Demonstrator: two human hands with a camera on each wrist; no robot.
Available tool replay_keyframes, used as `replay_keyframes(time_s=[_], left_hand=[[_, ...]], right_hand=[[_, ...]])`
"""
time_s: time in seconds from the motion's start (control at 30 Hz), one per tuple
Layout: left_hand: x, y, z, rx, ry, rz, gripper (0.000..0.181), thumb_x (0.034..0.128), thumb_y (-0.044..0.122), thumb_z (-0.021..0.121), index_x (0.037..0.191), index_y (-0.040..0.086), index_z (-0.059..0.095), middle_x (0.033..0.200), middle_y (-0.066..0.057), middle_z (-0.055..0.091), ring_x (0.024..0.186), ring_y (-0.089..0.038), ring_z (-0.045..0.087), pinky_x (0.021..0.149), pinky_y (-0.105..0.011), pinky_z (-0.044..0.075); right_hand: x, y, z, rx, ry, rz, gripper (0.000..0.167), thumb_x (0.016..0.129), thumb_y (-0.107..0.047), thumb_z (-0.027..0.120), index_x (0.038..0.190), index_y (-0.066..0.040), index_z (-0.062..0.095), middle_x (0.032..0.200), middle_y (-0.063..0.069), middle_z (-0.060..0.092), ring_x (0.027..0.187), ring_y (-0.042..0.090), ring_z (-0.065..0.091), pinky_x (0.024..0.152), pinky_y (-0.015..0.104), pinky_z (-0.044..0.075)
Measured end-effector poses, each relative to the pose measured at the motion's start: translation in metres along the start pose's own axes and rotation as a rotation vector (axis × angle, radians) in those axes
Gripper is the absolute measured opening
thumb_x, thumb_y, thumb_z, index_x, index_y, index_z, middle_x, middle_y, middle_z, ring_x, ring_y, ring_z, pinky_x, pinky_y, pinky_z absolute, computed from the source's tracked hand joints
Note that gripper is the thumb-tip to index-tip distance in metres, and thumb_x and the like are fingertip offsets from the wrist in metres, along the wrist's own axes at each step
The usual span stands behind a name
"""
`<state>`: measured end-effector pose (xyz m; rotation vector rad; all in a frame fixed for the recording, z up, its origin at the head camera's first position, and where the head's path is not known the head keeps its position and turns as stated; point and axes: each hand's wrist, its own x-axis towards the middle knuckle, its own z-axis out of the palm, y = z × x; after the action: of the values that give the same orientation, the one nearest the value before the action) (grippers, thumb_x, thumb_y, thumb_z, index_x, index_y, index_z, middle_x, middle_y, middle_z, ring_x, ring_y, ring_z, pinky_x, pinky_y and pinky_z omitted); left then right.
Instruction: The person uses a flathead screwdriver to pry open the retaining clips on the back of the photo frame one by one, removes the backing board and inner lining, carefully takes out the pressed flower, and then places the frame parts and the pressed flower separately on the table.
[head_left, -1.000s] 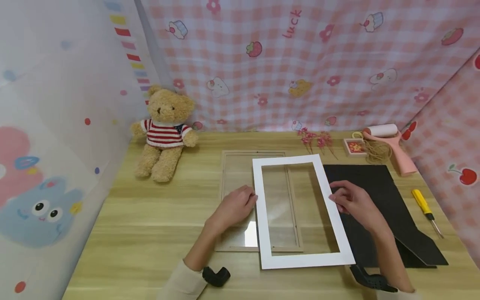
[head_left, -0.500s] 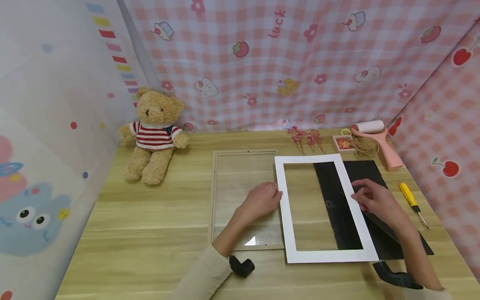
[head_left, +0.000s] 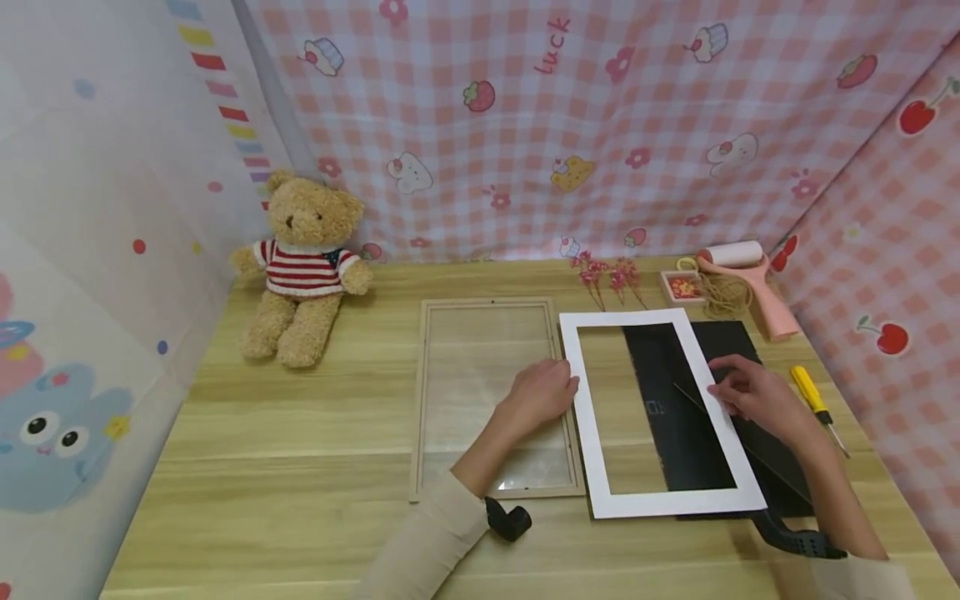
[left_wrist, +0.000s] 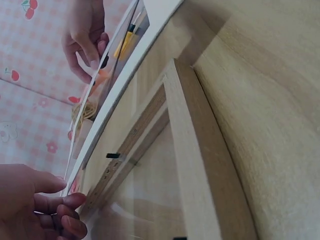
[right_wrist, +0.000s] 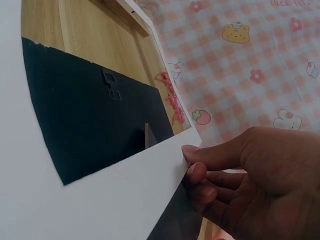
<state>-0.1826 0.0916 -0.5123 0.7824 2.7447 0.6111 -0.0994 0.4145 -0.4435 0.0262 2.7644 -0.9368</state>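
Observation:
Both hands hold a white rectangular picture mat (head_left: 678, 503) with a cut-out window, raised a little above the table. The left hand (head_left: 542, 390) pinches its left edge between thumb and fingers. On the opposite edge, the right hand (head_left: 753, 398) pinches the card, thumb on top in the right wrist view. Left of the mat, a light wooden picture frame (head_left: 422, 400) with a clear pane lies on the table, partly under the left forearm. Beneath the mat's window shows a black backing board (head_left: 678, 417) with a small hanger, its right part behind the right arm.
A teddy bear (head_left: 303, 271) sits at the back left. Pink dried flowers (head_left: 592, 271), a small box (head_left: 682, 288), twine (head_left: 726, 293) and a pink-handled lint roller (head_left: 768, 304) line the back right. A yellow screwdriver (head_left: 812, 392) lies at the right.
The mat, held in both hands, has moved right, from partly over the wooden frame to over the black backing board. The head view has also shifted slightly.

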Motion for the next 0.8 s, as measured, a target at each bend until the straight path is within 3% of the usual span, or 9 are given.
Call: replay_keyframes(time_s=[0.1, 0.17, 0.37, 0.63, 0.8], left_hand=[[-0.008, 0.011, -0.017, 0.027, -0.017, -0.005, 0.035, 0.1117, 0.024, 0.056, 0.084, 0.007, 0.069, 0.092, -0.012, 0.075, 0.089, -0.026, 0.075, 0.069, -0.044, 0.063], [-0.010, 0.015, -0.020, 0.040, -0.020, -0.004, 0.036, 0.1129, 0.026, 0.055, 0.084, 0.008, 0.069, 0.095, -0.012, 0.076, 0.091, -0.027, 0.076, 0.069, -0.044, 0.063], [0.013, -0.001, 0.019, 0.091, 0.008, -0.012, 0.038, 0.1150, 0.031, 0.052, 0.092, 0.010, 0.073, 0.101, -0.012, 0.078, 0.096, -0.028, 0.077, 0.070, -0.045, 0.063], [0.011, 0.001, 0.015, 0.079, 0.013, -0.003, 0.037, 0.1138, 0.027, 0.056, 0.088, 0.007, 0.074, 0.098, -0.013, 0.079, 0.095, -0.028, 0.077, 0.074, -0.044, 0.065], [0.000, -0.013, 0.008, -0.009, 0.061, 0.040, 0.038, 0.1136, 0.030, 0.055, 0.083, 0.012, 0.067, 0.091, -0.007, 0.072, 0.092, -0.025, 0.074, 0.076, -0.045, 0.063]], right_hand=[[0.002, 0.002, -0.001, 0.001, -0.009, 0.000, 0.042, 0.107, -0.005, 0.067, 0.141, 0.014, 0.052, 0.078, 0.004, 0.066, 0.066, 0.018, 0.056, 0.058, 0.026, 0.050], [0.003, 0.004, -0.001, -0.003, -0.013, 0.005, 0.042, 0.107, -0.006, 0.068, 0.141, 0.013, 0.052, 0.077, 0.004, 0.066, 0.066, 0.018, 0.055, 0.058, 0.027, 0.049], [0.004, 0.010, 0.002, -0.009, -0.016, 0.005, 0.044, 0.107, -0.007, 0.068, 0.142, 0.014, 0.053, 0.075, 0.002, 0.065, 0.064, 0.018, 0.055, 0.058, 0.026, 0.049], [0.005, 0.010, 0.001, -0.033, -0.013, -0.010, 0.038, 0.108, -0.011, 0.069, 0.136, 0.013, 0.060, 0.074, 0.002, 0.064, 0.063, 0.016, 0.055, 0.056, 0.026, 0.048], [0.001, 0.001, -0.001, -0.064, 0.003, 0.018, 0.033, 0.111, -0.011, 0.064, 0.132, 0.014, 0.062, 0.077, 0.003, 0.066, 0.067, 0.019, 0.057, 0.056, 0.026, 0.049]])
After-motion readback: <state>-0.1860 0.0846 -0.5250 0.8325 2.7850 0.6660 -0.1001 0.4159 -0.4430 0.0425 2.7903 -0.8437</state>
